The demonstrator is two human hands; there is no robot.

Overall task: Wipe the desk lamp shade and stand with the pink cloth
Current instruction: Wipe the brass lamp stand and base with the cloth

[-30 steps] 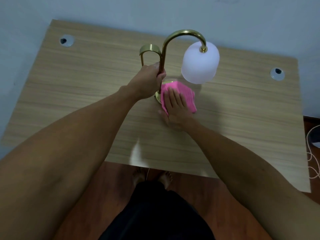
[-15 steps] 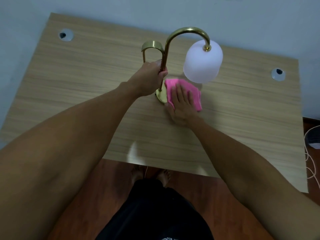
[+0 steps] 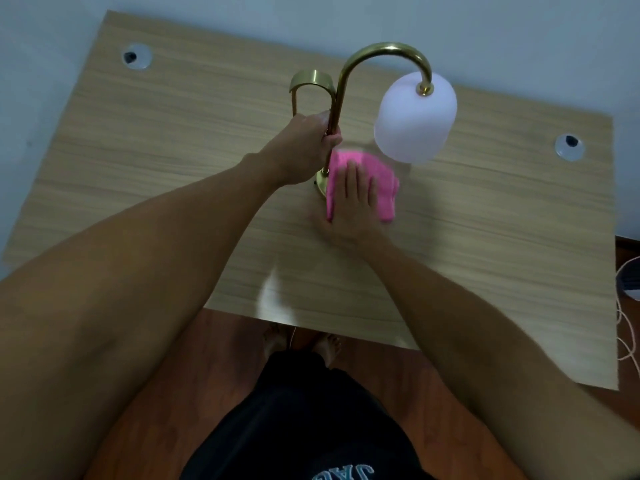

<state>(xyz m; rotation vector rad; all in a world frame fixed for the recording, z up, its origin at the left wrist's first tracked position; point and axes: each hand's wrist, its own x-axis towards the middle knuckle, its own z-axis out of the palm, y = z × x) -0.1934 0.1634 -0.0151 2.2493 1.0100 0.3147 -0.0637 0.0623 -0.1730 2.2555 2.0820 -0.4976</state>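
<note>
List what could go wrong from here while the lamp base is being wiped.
1. The white shade hangs just above the pink cloth; a lifted right hand could knock it.
2. The left hand grips the thin brass stem; pushing the cloth sideways could tip or slide the lamp on the desk.
</note>
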